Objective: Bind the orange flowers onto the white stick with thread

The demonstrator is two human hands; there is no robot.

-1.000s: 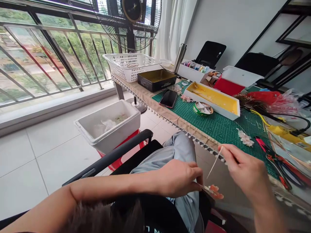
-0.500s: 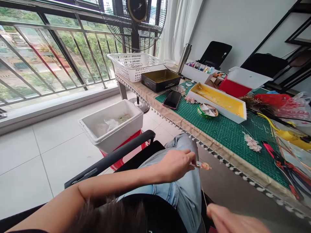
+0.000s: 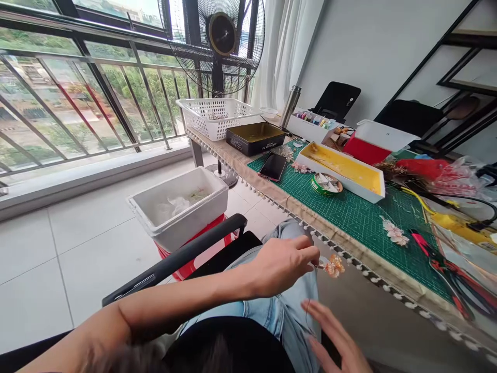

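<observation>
My left hand (image 3: 281, 267) is shut on a thin stem, and a small orange-pink beaded or petal flower (image 3: 334, 266) sits at its tip, out beyond my fingers over my knee. Below it, my right hand (image 3: 334, 336) hangs with its fingers spread and nothing visible in them. A fine thread may run near it, but it is too thin to tell. A pale pink flower spray (image 3: 395, 232) lies on the green cutting mat (image 3: 361, 228), out of reach of both hands.
Along the table stand a yellow-lined white tray (image 3: 341, 171), a round tin (image 3: 326, 184), a phone (image 3: 273, 167) and red-handled pliers (image 3: 438, 267). A white foam box (image 3: 178, 207) sits on a red stool left of my knee, beside the chair armrest (image 3: 174, 256).
My right hand has come down from over the mat and now hangs open, without the thin stem it held. My left hand has risen, lifting the flower from low by my knee.
</observation>
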